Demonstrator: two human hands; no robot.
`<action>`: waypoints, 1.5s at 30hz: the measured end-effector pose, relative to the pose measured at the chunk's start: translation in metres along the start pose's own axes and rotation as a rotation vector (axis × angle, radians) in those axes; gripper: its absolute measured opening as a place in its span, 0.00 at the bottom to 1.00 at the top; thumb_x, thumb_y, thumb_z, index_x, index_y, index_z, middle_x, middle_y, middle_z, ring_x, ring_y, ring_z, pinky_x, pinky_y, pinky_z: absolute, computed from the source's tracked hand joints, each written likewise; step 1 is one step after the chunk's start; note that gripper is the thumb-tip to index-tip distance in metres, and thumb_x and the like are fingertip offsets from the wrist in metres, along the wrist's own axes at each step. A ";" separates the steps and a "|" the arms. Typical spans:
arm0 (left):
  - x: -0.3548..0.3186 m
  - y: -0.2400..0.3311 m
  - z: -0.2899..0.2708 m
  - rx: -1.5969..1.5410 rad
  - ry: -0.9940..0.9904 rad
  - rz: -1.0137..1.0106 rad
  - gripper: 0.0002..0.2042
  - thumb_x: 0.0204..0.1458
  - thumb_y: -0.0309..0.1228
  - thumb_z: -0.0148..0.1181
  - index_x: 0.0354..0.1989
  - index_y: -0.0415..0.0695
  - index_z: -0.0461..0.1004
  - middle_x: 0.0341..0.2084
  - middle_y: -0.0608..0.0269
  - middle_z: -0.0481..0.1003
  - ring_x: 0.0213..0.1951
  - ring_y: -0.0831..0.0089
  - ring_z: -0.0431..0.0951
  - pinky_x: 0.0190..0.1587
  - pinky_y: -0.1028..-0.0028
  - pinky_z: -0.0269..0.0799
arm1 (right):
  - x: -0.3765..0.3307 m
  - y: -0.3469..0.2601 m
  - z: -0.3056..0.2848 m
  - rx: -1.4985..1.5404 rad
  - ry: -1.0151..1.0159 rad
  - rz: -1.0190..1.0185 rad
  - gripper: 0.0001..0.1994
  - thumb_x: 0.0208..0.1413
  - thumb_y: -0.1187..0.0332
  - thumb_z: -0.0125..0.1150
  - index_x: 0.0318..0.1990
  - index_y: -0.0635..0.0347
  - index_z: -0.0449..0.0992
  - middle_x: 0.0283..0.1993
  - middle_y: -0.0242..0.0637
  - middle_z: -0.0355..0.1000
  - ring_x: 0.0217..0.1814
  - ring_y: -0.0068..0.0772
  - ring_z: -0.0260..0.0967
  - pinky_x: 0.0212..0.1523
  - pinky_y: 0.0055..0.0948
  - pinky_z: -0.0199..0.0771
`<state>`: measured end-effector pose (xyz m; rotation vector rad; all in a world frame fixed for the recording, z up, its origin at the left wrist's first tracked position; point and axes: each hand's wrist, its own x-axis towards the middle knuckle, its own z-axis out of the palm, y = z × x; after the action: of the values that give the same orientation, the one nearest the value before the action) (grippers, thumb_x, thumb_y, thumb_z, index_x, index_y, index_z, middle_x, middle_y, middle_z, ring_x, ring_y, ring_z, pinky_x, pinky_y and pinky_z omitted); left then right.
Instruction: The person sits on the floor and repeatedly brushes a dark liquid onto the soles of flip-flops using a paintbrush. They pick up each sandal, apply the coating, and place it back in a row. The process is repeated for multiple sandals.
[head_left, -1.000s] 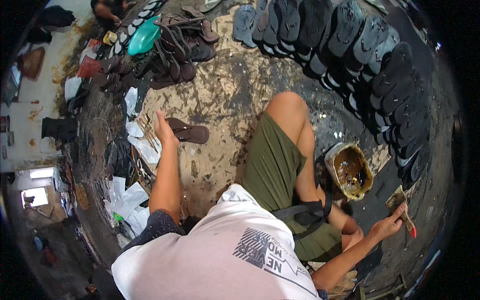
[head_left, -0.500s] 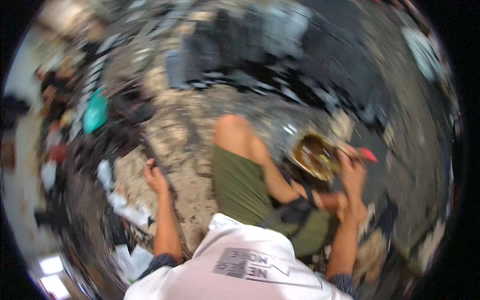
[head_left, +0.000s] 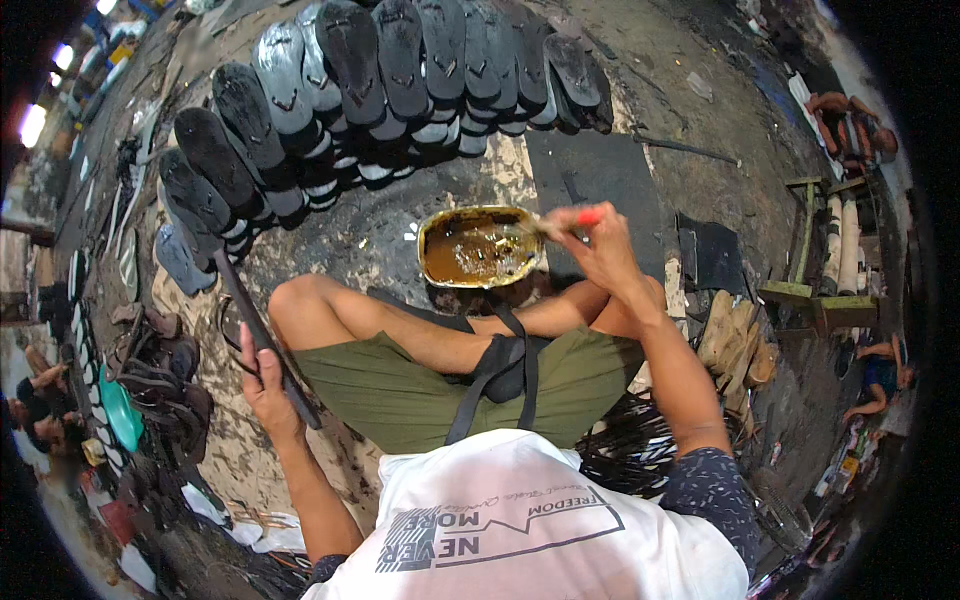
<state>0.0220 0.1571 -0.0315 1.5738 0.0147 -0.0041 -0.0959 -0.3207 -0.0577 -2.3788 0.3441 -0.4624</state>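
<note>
My left hand (head_left: 268, 392) is closed on a dark flip-flop (head_left: 262, 335), turned edge-on beside my left knee, its strap looping out to the left. In front of my crossed legs sits a yellowish rectangular tub (head_left: 428, 272) with brown, glue-like liquid in it. My right hand (head_left: 605, 250) grips a brush with a red handle (head_left: 590, 216). The brush's working end is at the tub's right rim; whether it touches the liquid I cannot tell.
Stacked dark flip-flops (head_left: 405, 60) curve in rows beyond the tub. Loose straps (head_left: 160, 350) pile up at the left near a teal bowl (head_left: 120, 410). Tan sole-shaped pieces (head_left: 730, 335) lie to my right, a wooden stool (head_left: 825, 300) farther out. Dark strips (head_left: 630, 440) lie by my right thigh.
My view has swung to the right and sharpened, so the tub and legs now appear more central. The brush remains in my right hand by the tub.
</note>
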 end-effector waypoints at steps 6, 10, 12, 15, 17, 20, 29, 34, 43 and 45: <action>0.001 0.021 0.087 -0.641 -0.248 -0.274 0.25 0.69 0.52 0.42 0.65 0.47 0.63 0.45 0.56 0.78 0.38 0.63 0.82 0.40 0.66 0.81 | 0.030 -0.084 -0.022 0.755 0.275 0.270 0.14 0.66 0.61 0.64 0.46 0.64 0.79 0.41 0.34 0.80 0.42 0.21 0.75 0.44 0.26 0.76; -0.031 0.025 0.152 -0.945 -0.612 -0.445 0.28 0.71 0.48 0.40 0.77 0.62 0.47 0.68 0.54 0.61 0.61 0.54 0.72 0.57 0.52 0.76 | 0.059 -0.176 0.032 0.903 0.164 -0.019 0.11 0.62 0.62 0.67 0.45 0.59 0.79 0.41 0.31 0.80 0.45 0.25 0.75 0.48 0.30 0.74; -0.038 0.027 0.157 -1.062 -0.593 -0.539 0.26 0.71 0.48 0.40 0.75 0.59 0.52 0.67 0.54 0.63 0.63 0.56 0.71 0.60 0.53 0.74 | 0.062 -0.172 0.052 0.491 0.312 -0.403 0.06 0.62 0.69 0.65 0.44 0.59 0.78 0.45 0.36 0.79 0.51 0.34 0.76 0.51 0.33 0.73; -0.027 0.032 0.160 -1.097 -0.493 -0.560 0.24 0.72 0.47 0.39 0.71 0.51 0.61 0.65 0.54 0.66 0.61 0.58 0.73 0.62 0.59 0.74 | 0.002 -0.182 0.056 0.803 0.091 -0.493 0.07 0.61 0.71 0.64 0.44 0.61 0.77 0.49 0.39 0.75 0.54 0.39 0.73 0.54 0.35 0.71; -0.022 0.022 0.159 -1.057 -0.515 -0.524 0.24 0.72 0.46 0.39 0.72 0.52 0.60 0.67 0.54 0.65 0.62 0.59 0.73 0.64 0.59 0.71 | 0.006 -0.185 0.053 0.898 0.087 -0.439 0.08 0.60 0.69 0.64 0.44 0.62 0.77 0.47 0.40 0.75 0.52 0.41 0.74 0.53 0.35 0.71; -0.048 0.019 0.156 -0.915 -0.663 -0.458 0.25 0.71 0.46 0.38 0.75 0.57 0.54 0.68 0.54 0.63 0.61 0.55 0.73 0.55 0.54 0.78 | 0.043 -0.184 0.022 0.684 0.231 -0.191 0.08 0.61 0.67 0.63 0.42 0.61 0.76 0.40 0.40 0.76 0.44 0.39 0.76 0.48 0.35 0.74; -0.041 0.006 0.140 -1.043 -0.645 -0.525 0.29 0.69 0.50 0.41 0.77 0.60 0.47 0.72 0.52 0.56 0.64 0.46 0.69 0.55 0.44 0.76 | 0.035 -0.147 0.039 0.793 0.236 -0.047 0.11 0.64 0.66 0.64 0.48 0.62 0.78 0.48 0.36 0.77 0.52 0.27 0.73 0.55 0.30 0.72; -0.034 0.016 0.142 -1.075 -0.640 -0.484 0.27 0.71 0.49 0.38 0.76 0.60 0.51 0.70 0.54 0.60 0.63 0.51 0.70 0.54 0.49 0.76 | 0.065 -0.173 0.009 0.725 0.245 -0.343 0.12 0.62 0.68 0.66 0.49 0.62 0.77 0.46 0.35 0.79 0.46 0.25 0.76 0.48 0.28 0.76; 0.037 0.044 0.171 -0.987 -0.437 -0.177 0.27 0.69 0.51 0.43 0.68 0.45 0.64 0.55 0.47 0.75 0.52 0.56 0.77 0.54 0.52 0.75 | -0.063 -0.190 0.076 0.962 -0.198 -0.014 0.13 0.59 0.64 0.69 0.48 0.61 0.80 0.47 0.40 0.80 0.50 0.37 0.77 0.54 0.35 0.75; 0.031 0.047 0.176 -1.039 -0.368 -0.243 0.23 0.70 0.49 0.44 0.73 0.70 0.57 0.60 0.65 0.69 0.53 0.62 0.73 0.55 0.55 0.75 | -0.050 -0.194 0.063 0.805 -0.070 -0.317 0.14 0.56 0.66 0.72 0.48 0.58 0.80 0.45 0.38 0.80 0.49 0.37 0.77 0.52 0.35 0.75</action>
<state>0.0552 -0.0188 0.0146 0.5081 -0.0716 -0.4138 -0.0914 -0.1243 0.0161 -1.6477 -0.2304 -0.5333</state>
